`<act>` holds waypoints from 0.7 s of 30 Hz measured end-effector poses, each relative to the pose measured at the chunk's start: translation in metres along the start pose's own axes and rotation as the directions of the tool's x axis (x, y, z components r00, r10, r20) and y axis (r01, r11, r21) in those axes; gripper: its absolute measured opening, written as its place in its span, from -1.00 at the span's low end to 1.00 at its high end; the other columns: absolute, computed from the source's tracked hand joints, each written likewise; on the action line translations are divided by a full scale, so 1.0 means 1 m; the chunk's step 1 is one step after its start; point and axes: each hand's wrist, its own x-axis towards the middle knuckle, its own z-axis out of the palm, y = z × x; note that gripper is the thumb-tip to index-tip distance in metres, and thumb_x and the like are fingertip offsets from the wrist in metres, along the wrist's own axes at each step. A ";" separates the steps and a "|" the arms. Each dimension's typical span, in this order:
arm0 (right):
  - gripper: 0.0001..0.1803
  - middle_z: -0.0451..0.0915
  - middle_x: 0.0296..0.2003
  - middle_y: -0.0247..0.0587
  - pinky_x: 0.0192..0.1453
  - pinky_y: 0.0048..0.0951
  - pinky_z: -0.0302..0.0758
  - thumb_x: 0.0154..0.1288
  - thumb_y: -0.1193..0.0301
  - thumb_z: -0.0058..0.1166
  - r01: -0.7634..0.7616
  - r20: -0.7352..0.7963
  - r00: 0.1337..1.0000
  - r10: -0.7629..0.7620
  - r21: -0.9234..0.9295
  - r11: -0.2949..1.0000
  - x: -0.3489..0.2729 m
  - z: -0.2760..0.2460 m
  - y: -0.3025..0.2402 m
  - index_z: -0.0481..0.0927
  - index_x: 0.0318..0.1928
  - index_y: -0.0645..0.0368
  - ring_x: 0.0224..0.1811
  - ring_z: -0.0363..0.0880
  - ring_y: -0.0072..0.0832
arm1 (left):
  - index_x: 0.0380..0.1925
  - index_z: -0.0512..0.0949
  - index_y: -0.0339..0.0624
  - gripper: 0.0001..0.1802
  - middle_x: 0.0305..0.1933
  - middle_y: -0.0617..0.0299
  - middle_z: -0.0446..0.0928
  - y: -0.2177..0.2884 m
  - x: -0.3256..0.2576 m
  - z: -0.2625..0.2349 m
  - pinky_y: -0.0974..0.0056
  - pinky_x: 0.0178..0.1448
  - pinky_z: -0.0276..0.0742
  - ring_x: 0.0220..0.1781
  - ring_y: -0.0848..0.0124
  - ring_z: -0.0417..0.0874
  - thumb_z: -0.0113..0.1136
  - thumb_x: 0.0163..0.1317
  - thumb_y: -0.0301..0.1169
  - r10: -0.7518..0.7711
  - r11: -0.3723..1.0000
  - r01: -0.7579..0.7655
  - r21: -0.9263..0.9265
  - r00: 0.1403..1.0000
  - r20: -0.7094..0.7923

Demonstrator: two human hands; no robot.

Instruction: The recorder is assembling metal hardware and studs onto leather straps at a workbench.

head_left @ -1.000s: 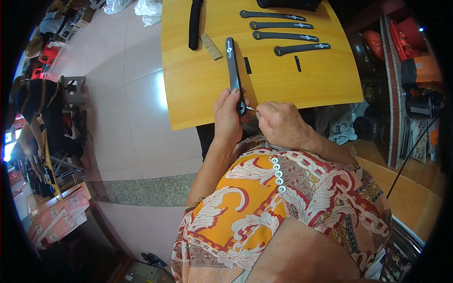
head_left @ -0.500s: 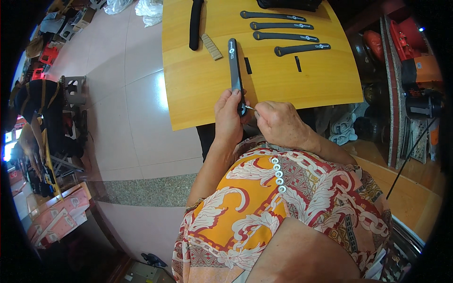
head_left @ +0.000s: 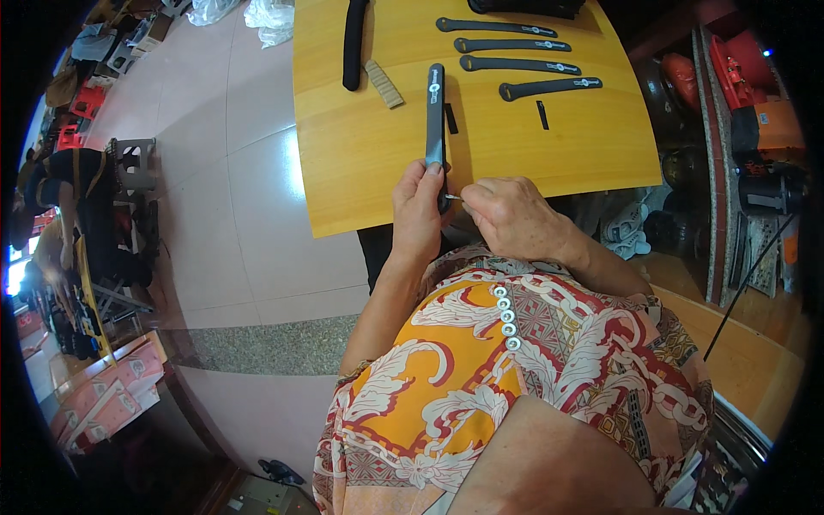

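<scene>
At the near edge of the smooth wooden table [head_left: 360, 163], the left hand [head_left: 418, 215] grips a long, flat grey bar [head_left: 435, 112]; the right hand [head_left: 506, 215] pinches a thin metal pin [head_left: 452, 197] against it.

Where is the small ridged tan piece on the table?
In the head view, the ridged tan piece lies upper left on the wooden table, between the curved black handle and the held handle.
</scene>
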 end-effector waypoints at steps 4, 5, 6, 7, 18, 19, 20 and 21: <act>-0.94 0.49 -0.52 0.03 -0.34 -0.14 0.44 0.01 0.53 -0.03 0.058 0.081 0.995 -0.051 -0.078 0.995 0.006 -0.015 0.004 0.42 -0.49 0.29 -0.43 0.51 -0.05 | -0.31 0.41 -0.22 -0.83 -0.59 0.39 0.29 0.001 -0.003 0.002 0.50 -0.66 0.06 -0.68 0.65 0.17 -0.07 0.29 -0.35 0.016 0.997 -0.015 0.075 1.000 -0.011; -0.94 0.49 -0.52 0.02 -0.33 -0.13 0.43 0.00 0.53 -0.02 0.079 0.122 0.990 -0.075 -0.026 0.997 0.007 -0.017 0.008 0.42 -0.50 0.28 -0.42 0.51 -0.05 | -0.32 0.42 -0.21 -0.84 -0.58 0.41 0.29 0.001 -0.004 0.002 0.51 -0.65 0.06 -0.66 0.66 0.18 -0.05 0.28 -0.35 0.019 0.994 -0.020 0.104 1.000 0.006; -0.94 0.49 -0.51 0.02 -0.33 -0.13 0.42 0.00 0.53 -0.02 0.098 0.162 0.982 -0.101 0.028 0.995 0.008 -0.018 0.012 0.42 -0.52 0.27 -0.42 0.51 -0.04 | -0.32 0.42 -0.20 -0.85 -0.56 0.42 0.29 0.000 -0.004 0.002 0.52 -0.65 0.07 -0.64 0.67 0.19 -0.04 0.28 -0.35 0.023 0.991 -0.026 0.133 0.999 0.023; -0.94 0.49 -0.51 0.02 -0.33 -0.13 0.42 0.00 0.53 -0.02 0.099 0.162 0.982 -0.102 0.029 0.995 0.009 -0.016 0.015 0.42 -0.52 0.27 -0.42 0.51 -0.04 | -0.32 0.42 -0.20 -0.85 -0.56 0.42 0.29 -0.002 -0.003 0.002 0.52 -0.65 0.07 -0.64 0.67 0.19 -0.04 0.28 -0.35 0.023 0.991 -0.026 0.133 0.999 0.022; -0.94 0.45 -0.55 -0.01 -0.39 -0.20 0.39 0.03 0.57 0.02 0.000 -0.069 0.998 0.007 0.098 0.995 -0.001 -0.015 0.005 0.44 -0.44 0.31 -0.45 0.49 -0.08 | -0.37 0.40 -0.15 -0.83 -0.59 0.41 0.31 0.001 0.002 0.002 0.51 -0.69 0.10 -0.66 0.65 0.22 -0.06 0.30 -0.30 -0.045 0.998 0.046 -0.051 0.999 0.020; -0.94 0.45 -0.55 -0.01 -0.39 -0.20 0.39 0.03 0.57 0.02 -0.001 -0.069 0.998 0.007 0.099 0.995 -0.002 -0.014 0.005 0.44 -0.44 0.31 -0.45 0.49 -0.08 | -0.38 0.40 -0.14 -0.83 -0.60 0.41 0.30 0.002 0.002 0.002 0.51 -0.72 0.07 -0.68 0.65 0.21 -0.07 0.30 -0.30 -0.050 0.997 0.051 -0.065 0.999 0.007; -0.94 0.45 -0.55 -0.01 -0.39 -0.19 0.40 0.04 0.57 0.02 -0.010 -0.058 0.998 0.015 0.077 0.997 -0.003 -0.012 0.003 0.44 -0.43 0.31 -0.44 0.49 -0.08 | -0.38 0.40 -0.14 -0.83 -0.60 0.41 0.30 0.002 0.002 0.003 0.51 -0.72 0.07 -0.68 0.65 0.21 -0.07 0.30 -0.30 -0.053 0.996 0.053 -0.066 0.999 0.011; -0.94 0.45 -0.54 -0.01 -0.38 -0.19 0.40 0.05 0.56 0.02 -0.019 -0.046 0.999 0.022 0.056 0.998 -0.003 -0.011 0.003 0.45 -0.43 0.31 -0.44 0.49 -0.08 | -0.38 0.40 -0.14 -0.83 -0.60 0.41 0.31 0.002 0.003 0.004 0.51 -0.72 0.08 -0.70 0.65 0.21 -0.07 0.30 -0.30 -0.053 0.996 0.052 -0.069 0.999 0.001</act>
